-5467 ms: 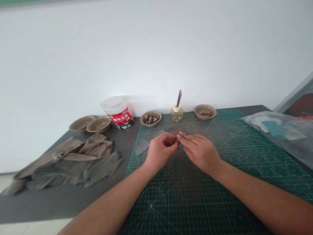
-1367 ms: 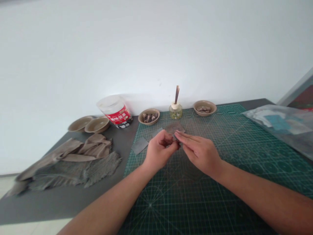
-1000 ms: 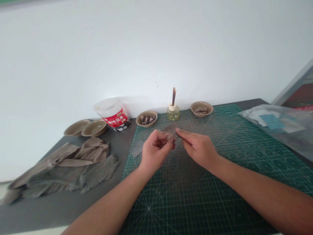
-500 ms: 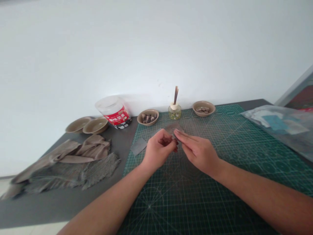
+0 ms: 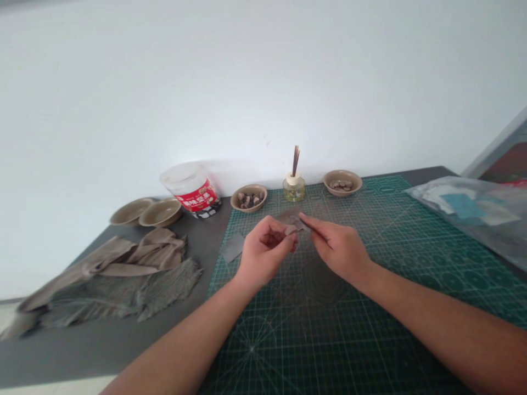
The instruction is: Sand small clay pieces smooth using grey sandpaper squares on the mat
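Observation:
My left hand [image 5: 265,249] is closed, with a small brownish stone-like piece [image 5: 290,230] pinched between thumb and fingertips. Just to its right, my right hand [image 5: 340,247] grips a small grey sheet that looks like sandpaper [image 5: 302,223], thumb and fingers pressed together on it. The sheet's edge is close to the piece; whether they touch I cannot tell. Both hands are above the green cutting mat [image 5: 288,329]. A flat grey square sheet [image 5: 233,247] lies on the mat left of my left hand, and a brownish sheet [image 5: 290,213] lies partly hidden behind my fingers.
A bowl of stone-like pieces [image 5: 249,199], a reed diffuser [image 5: 293,187] and a bowl with several flat brown pieces [image 5: 342,184] stand along the wall. Leftward are a red-labelled plastic tub [image 5: 197,195], two bowls [image 5: 160,213] and crumpled cloths [image 5: 135,274]. A plastic bag [image 5: 473,208] lies right.
My right hand has drawn slightly right, away from my left fingertips, and the small piece and the grey sheet now show more. My left hand has shifted slightly left.

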A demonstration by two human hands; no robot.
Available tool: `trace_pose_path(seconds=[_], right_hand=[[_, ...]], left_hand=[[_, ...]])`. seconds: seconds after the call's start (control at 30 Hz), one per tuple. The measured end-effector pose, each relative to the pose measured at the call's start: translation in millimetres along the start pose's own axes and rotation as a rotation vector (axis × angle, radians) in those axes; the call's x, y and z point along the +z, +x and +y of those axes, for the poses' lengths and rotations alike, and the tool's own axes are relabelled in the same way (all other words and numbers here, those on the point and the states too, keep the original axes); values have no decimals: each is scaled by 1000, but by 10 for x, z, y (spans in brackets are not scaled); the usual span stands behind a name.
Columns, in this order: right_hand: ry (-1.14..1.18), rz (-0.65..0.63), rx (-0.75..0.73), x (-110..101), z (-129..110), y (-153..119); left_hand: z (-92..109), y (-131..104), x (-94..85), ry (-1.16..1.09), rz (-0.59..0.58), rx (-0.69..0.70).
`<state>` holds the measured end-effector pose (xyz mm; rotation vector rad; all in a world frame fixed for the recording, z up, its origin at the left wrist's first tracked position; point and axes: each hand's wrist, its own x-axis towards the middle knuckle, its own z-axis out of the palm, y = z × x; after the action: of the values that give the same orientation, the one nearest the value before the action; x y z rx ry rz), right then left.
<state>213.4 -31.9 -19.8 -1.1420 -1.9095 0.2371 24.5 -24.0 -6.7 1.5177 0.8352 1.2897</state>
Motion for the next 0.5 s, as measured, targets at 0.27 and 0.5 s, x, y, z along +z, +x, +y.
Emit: trace_pose_path(seconds=[0.27, 0.5], right_hand=[[71, 100, -79, -43, -113, -46], [87, 61, -180, -59, -153, -75]], left_hand=[[-49, 30, -20, 102, 20, -24], [-97, 51, -21, 150, 37, -37]])
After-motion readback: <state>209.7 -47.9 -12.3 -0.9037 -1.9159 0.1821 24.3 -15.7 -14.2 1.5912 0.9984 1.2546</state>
